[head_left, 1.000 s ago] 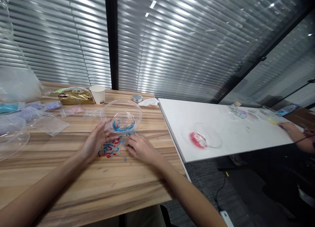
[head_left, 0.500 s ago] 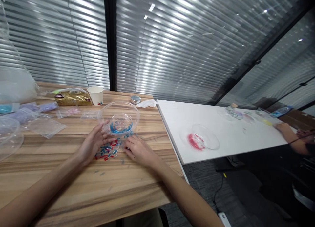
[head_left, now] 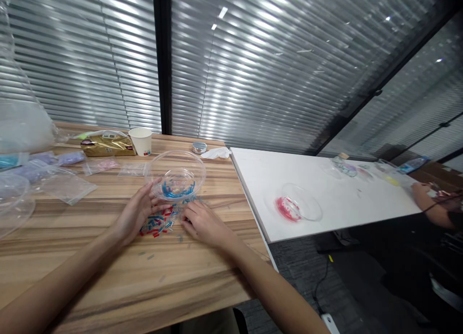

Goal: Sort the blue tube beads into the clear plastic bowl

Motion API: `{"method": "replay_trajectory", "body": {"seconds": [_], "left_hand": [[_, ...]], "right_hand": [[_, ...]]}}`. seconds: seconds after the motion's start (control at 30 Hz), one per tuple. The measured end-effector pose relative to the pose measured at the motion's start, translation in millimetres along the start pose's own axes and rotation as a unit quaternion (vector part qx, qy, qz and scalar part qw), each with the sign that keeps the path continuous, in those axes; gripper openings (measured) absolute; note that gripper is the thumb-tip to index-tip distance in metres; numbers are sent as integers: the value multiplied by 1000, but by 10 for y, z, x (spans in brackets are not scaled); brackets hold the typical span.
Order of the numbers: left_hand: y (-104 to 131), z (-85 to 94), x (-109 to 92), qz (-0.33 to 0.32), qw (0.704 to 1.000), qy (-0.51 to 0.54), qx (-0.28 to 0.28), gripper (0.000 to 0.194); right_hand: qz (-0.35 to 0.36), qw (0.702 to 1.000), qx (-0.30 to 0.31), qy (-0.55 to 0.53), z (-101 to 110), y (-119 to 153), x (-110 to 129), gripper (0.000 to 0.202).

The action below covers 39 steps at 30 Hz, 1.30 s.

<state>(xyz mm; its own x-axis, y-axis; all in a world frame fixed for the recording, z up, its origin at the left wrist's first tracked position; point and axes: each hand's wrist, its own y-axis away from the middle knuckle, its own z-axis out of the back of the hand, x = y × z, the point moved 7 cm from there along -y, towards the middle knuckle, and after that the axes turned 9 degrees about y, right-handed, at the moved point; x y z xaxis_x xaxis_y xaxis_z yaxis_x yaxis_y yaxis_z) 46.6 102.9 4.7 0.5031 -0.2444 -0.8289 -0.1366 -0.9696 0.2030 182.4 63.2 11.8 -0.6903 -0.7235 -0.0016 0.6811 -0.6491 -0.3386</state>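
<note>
On the wooden table lies a loose pile of small tube-like pieces (head_left: 159, 223), red, blue and clear. Just behind it stands a clear plastic bowl (head_left: 197, 172) with blue pieces (head_left: 177, 189) inside. My left hand (head_left: 139, 211) is at the pile's left side, fingers apart, its fingertips by the bowl's near left rim and over some red pieces. At the pile's right edge rests my right hand (head_left: 202, 220), fingers curled and thumb drawn in; whatever is between its fingertips is too small or hidden to make out.
Left: zip bags (head_left: 68, 187) and another clear bowl (head_left: 16, 208). At the back: a gold packet (head_left: 107, 146), paper cup (head_left: 141, 142), round tin (head_left: 199, 147) and tissue (head_left: 217, 153). A white table (head_left: 253, 179) adjoins, with a clear container (head_left: 307, 203) holding red pieces. Another person's hand (head_left: 423, 194) is far right.
My two hands stay in almost the same places, and the pile looks the same. The other person's hand at the far right has drawn back to the right.
</note>
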Motion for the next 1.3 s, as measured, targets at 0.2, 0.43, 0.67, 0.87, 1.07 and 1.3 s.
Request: {"method": "replay_trajectory", "body": {"seconds": [0.2, 0.43, 0.67, 0.87, 1.07, 1.3], "left_hand": [[-10, 6, 20, -4, 1000, -3, 9, 47], [-17, 27, 18, -18, 1000, -5, 13, 52], [-14, 42, 19, -18, 1000, 4, 0, 53], [7, 28, -6, -24, 1000, 5, -5, 56], [60, -2, -25, -33, 999, 12, -28, 77], [84, 36, -126, -90, 994, 6, -68, 92]], "right_hand": [[6, 1000, -15, -2, -14, 3, 3, 9], [0, 1000, -25, -15, -9, 2, -3, 10], [-5, 999, -30, -23, 13, 6, 4, 10], [-5, 999, -32, -25, 33, 20, 10, 8], [-7, 998, -51, -40, 47, 27, 13, 13], [-11, 987, -137, -87, 120, 46, 10, 24]]}}
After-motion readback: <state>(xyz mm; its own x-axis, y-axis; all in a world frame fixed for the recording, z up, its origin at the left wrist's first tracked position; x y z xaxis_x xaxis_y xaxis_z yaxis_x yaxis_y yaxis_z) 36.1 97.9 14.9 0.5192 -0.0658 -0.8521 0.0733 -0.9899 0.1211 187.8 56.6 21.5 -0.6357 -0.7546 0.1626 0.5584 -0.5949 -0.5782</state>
